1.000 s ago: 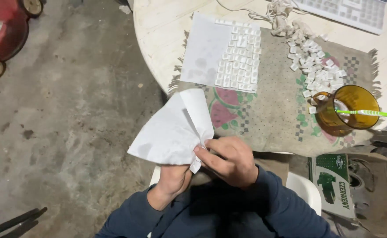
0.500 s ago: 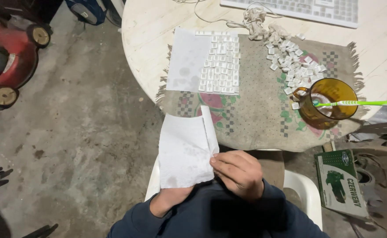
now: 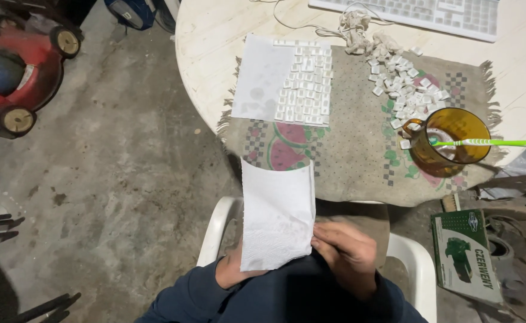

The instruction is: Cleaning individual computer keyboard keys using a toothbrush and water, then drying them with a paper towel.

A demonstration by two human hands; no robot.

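Below the table [image 3: 215, 36], a paper towel [image 3: 278, 218] is pinched in the right hand [image 3: 347, 254] and left hand [image 3: 233, 272]; it looks folded, though loose keycaps [image 3: 406, 90] remain unsorted.

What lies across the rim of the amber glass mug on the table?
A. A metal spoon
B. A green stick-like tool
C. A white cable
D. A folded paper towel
B: a thin green stick-like tool rests across the rim of the amber glass mug, reaching off to the right edge of the view; the paper towel is in the person's hands instead.
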